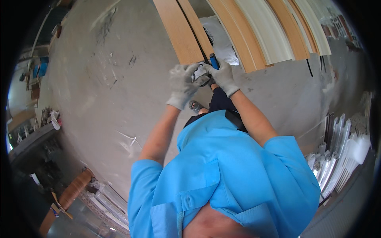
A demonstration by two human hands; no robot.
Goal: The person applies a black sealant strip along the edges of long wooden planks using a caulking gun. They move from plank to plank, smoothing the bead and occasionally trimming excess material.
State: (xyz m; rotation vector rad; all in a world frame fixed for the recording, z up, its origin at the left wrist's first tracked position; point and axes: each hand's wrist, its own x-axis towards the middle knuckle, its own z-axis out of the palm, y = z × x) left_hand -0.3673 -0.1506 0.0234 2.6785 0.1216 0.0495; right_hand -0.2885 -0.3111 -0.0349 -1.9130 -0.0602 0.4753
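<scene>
Both my hands wear grey-white work gloves and meet in front of me, near the ends of wood-coloured boards [180, 31]. In my right hand [225, 79] is a small blue tool with dark edges [214, 61], its kind unclear, pointing away from me. My left hand [183, 85] is beside it, partly blurred, with fingers curled and the thumb toward the right hand. A small white and dark item [199, 72] shows between the left thumb and fingers; I cannot make out what it is.
More wood-coloured and white panels [262, 31] lie side by side at the far right, their ends toward me. A white bag [222, 39] lies between the boards. Wrapped strips [337, 154] are stacked at the right; a brown roll [75, 184] is at lower left.
</scene>
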